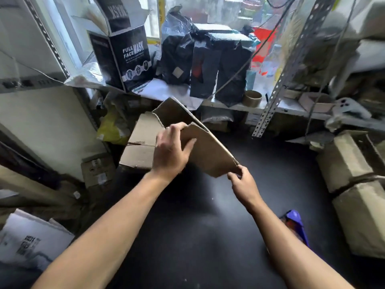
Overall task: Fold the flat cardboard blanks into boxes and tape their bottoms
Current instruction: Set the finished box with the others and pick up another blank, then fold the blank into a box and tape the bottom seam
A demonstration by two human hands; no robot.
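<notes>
A flat brown cardboard blank [210, 151] hangs in the air above the dark floor, tilted with its far end up near the shelf edge. My left hand [171, 151] grips its upper left edge, fingers curled over the top and thumb on the near face. My right hand [242, 182] pinches the blank's lower right corner. Behind the blank, on the floor, lies a stack of more flat cardboard blanks [141, 142]. A roll of brown tape [252, 101] stands on the shelf at the back.
A black "Full Face Mask" box [129, 57] and black plastic bags [208, 59] crowd the window shelf. Cardboard cartons [354, 184] are stacked at the right. A perforated metal shelf post [270, 101] leans at the right. A blue packet [293, 224] lies on the floor.
</notes>
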